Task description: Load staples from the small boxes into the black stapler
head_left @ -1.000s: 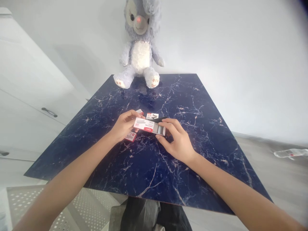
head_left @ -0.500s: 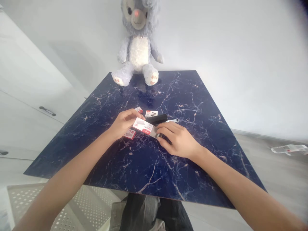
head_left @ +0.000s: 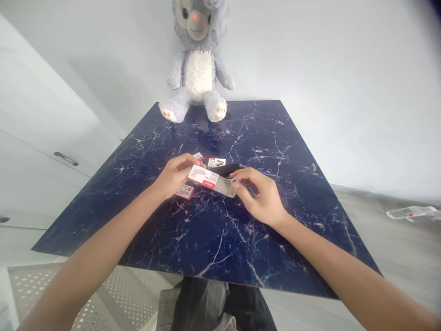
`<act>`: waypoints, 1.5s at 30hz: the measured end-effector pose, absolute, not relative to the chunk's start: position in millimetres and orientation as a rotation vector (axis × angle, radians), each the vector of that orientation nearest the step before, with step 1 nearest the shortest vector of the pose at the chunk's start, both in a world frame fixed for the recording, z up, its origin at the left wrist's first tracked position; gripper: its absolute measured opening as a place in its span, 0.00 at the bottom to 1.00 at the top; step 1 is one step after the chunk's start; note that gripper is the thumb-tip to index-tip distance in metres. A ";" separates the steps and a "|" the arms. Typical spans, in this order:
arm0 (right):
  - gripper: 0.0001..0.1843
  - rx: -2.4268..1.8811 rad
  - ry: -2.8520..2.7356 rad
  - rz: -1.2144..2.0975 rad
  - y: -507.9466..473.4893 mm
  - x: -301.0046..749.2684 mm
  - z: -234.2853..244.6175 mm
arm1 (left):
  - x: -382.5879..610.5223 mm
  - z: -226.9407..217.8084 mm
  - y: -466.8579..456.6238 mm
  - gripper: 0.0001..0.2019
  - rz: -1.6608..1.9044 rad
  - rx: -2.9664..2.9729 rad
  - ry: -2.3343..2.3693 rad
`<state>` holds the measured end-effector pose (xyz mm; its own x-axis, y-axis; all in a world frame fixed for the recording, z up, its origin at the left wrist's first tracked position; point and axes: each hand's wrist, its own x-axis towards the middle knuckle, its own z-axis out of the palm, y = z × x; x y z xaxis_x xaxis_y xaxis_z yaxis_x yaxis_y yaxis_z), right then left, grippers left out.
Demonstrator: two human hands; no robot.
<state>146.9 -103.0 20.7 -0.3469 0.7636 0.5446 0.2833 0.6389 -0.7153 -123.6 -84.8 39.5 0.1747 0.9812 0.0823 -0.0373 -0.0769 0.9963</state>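
Note:
My left hand (head_left: 175,174) grips a small white and red staple box (head_left: 203,176) by its left end, above the table. A pale inner tray (head_left: 225,186) sticks out of the box's right end. At that tray's far end, the thumb and forefinger of my right hand (head_left: 260,193) are pinched together; a small dark spot shows at the fingertips, too blurred to name. Right behind the box lies a black stapler (head_left: 225,170), partly hidden. Another red and white box (head_left: 185,191) rests on the table below my left hand.
A white box with a stapler picture (head_left: 217,162) and a red-edged box (head_left: 199,156) lie behind my hands. The dark blue marbled table (head_left: 220,248) bears a large grey plush toy (head_left: 199,69) at its back. A perforated chair (head_left: 131,294) stands at front left.
More of the pale tray shows beyond the box sleeve. My right hand has shifted slightly right and its forefinger has lifted. The box has moved slightly up and left.

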 end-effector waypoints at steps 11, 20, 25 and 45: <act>0.05 -0.781 -1.516 1.028 -108.3 143.7 16.3 | -123.2 44.7 -84.7 0.15 1.193 1.141 0.980; 0.04 -0.681 -1.881 0.307 -116.6 140.4 22.5 | -119.5 49.8 -85.9 0.16 1.227 1.051 0.900; 0.07 -0.583 -2.077 0.056 -117.0 139.3 18.2 | -121.5 45.1 -84.1 0.13 1.241 1.016 0.826; 0.05 -0.556 -2.269 -0.302 -116.3 140.0 26.5 | -120.5 37.3 -87.5 0.08 1.132 0.988 0.762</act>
<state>140.0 -116.3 26.5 -0.6113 0.2972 0.7334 0.4787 0.8769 0.0436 -120.5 -87.5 37.3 0.2695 0.9629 -0.0108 -0.3719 0.1145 0.9212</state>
